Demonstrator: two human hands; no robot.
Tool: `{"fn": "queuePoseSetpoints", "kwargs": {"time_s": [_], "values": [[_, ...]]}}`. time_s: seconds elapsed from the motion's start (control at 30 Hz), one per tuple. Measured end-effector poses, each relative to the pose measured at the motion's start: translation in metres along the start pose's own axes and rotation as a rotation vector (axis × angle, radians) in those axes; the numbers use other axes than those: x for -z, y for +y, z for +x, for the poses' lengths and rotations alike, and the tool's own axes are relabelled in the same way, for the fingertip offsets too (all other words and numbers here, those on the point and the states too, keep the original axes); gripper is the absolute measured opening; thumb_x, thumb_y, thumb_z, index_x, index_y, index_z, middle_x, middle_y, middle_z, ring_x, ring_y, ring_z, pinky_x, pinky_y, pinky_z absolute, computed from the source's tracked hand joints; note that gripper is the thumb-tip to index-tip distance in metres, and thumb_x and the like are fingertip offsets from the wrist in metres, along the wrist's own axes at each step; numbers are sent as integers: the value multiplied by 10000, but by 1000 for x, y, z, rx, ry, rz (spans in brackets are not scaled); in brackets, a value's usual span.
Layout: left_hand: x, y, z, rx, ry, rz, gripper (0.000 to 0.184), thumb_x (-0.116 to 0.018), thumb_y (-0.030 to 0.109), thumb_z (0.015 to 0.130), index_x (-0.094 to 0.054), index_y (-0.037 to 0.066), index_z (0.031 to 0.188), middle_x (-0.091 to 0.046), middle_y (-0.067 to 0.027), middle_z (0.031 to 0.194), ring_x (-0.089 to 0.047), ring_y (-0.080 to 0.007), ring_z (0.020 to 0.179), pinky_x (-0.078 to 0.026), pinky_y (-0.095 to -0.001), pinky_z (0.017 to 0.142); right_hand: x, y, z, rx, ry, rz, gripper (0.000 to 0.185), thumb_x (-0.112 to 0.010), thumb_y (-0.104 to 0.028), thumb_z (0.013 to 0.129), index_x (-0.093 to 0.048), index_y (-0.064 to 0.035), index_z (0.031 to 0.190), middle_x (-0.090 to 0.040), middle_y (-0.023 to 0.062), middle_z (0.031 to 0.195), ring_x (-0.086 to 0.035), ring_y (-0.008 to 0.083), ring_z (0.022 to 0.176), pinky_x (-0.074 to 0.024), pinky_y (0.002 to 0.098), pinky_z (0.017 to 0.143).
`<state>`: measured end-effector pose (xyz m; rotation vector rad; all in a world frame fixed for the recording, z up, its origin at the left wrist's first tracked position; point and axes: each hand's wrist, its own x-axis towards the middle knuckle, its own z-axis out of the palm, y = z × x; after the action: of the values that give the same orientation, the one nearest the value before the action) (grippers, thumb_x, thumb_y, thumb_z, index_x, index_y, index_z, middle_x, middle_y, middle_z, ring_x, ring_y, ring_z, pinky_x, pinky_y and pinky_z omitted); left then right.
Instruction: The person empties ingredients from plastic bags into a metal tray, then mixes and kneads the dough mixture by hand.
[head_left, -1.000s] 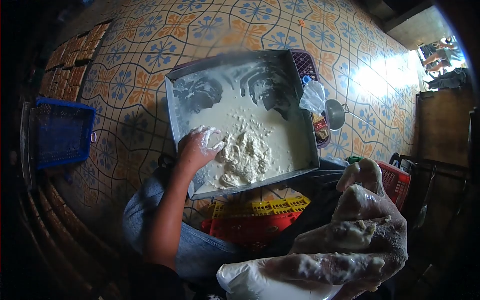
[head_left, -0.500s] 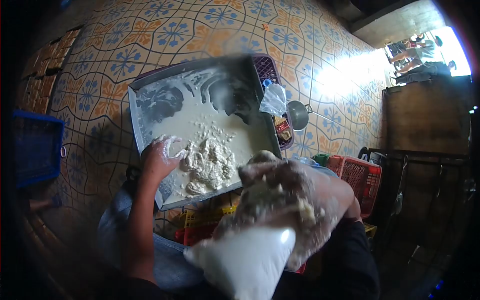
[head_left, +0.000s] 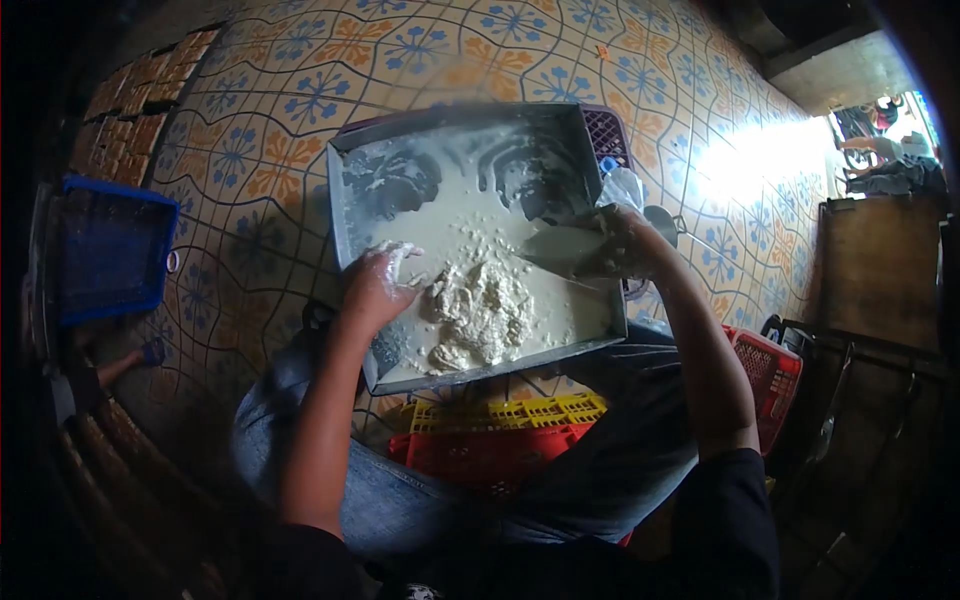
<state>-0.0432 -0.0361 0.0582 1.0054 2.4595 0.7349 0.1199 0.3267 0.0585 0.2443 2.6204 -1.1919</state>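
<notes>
Fingers of the left hand (head_left: 376,285) are loosely spread, smeared white, near the lumpy dough (head_left: 482,315) in the metal tray (head_left: 450,138). Right hand (head_left: 630,243) at the tray's right side, fingers apparently closed on a pale object (head_left: 563,250); too dim to identify.

It looked like a small food-making workshop: a big metal tray (head_left: 400,142) held pale, lumpy dough (head_left: 485,315) near floor level, with plastic crates in blue (head_left: 110,255), yellow (head_left: 550,409) and red (head_left: 490,452) standing around on patterned floor tiles (head_left: 420,50).
</notes>
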Motion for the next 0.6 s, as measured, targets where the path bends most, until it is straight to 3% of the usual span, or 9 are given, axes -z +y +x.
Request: {"fn": "queuePoseSetpoints", "kwargs": {"time_s": [0.03, 0.13, 0.2, 0.23, 0.27, 0.33, 0.4, 0.47, 0.6], "values": [[-2, 1, 0, 3, 2, 14, 374, -724, 199, 728, -632, 118, 1081, -645, -134, 1061, -605, -335, 992, -483, -395, 864, 10, -18, 1, -9, -68, -55, 542, -775, -75, 642, -558, -29, 1136, -631, 87, 948, -597, 217, 868, -481, 330, 738], [-4, 4, -4, 72, -25, -15, 382, -737, 193, 691, -643, 151, 1060, -656, -132, 1017, -621, -327, 955, -496, -400, 829, 4, 14, 0, 34, 7, -173, 622, -824, -350, 637, -606, -28, 1123, -610, 133, 996, -576, 258, 883, -478, 368, 765], [-36, -22, -4, 49, 54, 59, 420, -745, 223, 643, -651, 178, 1049, -668, -99, 975, -631, -303, 909, -505, -409, 804, 4, 11, 4, 15, -48, -417, 644, -793, -341, 660, -570, -53, 1190, -591, 134, 1046, -550, 279, 936, -461, 384, 802], [-17, -6, -2, 31, -58, 97, 411, -732, 224, 652, -652, 171, 1052, -670, -92, 973, -633, -293, 898, -507, -403, 800, 4, -4, 3, -3, -127, -626, 656, -778, -336, 671, -553, -65, 1224, -582, 135, 1071, -538, 290, 962, -453, 391, 821], [-16, -3, -6, -4, 38, 69, 384, -712, 248, 677, -652, 164, 1047, -666, -87, 994, -630, -289, 912, -505, -407, 802, 7, -18, 2, 1, -196, -790, 669, -763, -332, 682, -535, -77, 1257, -573, 136, 1096, -525, 301, 988, -445, 399, 840], [-25, -11, -3, -19, 100, 114, 415, -712, 327, 681, -650, 138, 1045, -653, -109, 1036, -609, -305, 972, -482, -432, 831, 11, -33, 6, 20, -228, -561, 612, -723, -272, 733, -520, -48, 1266, -567, 149, 1155, -552, 308, 991, -477, 411, 817], [-7, 5, -7, 67, -44, 120, 436, -727, 352, 668, -654, 109, 1023, -654, -124, 1022, -594, -302, 1015, -445, -417, 889, 0, -47, 9, -68, -215, -54, 567, -733, -193, 711, -543, -19, 1215, -579, 136, 1181, -580, 229, 1024, -526, 382, 776], [-5, 11, -15, -4, 129, -35, 432, -748, 322, 648, -659, 108, 1013, -656, -121, 1009, -601, -304, 997, -456, -420, 882, -11, -8, 7, -83, -142, -51, 564, -749, -182, 700, -553, -14, 1201, -593, 124, 1139, -580, 200, 991, -528, 364, 753], [-21, -8, -8, 1, 142, -67, 421, -744, 290, 649, -664, 156, 1039, -656, -127, 1020, -619, -310, 944, -490, -413, 859, -8, -77, -12, -13, -20, -169, 522, -778, -189, 673, -612, -11, 1135, -646, 93, 950, -583, 142, 825, -502, 299, 680]]}}
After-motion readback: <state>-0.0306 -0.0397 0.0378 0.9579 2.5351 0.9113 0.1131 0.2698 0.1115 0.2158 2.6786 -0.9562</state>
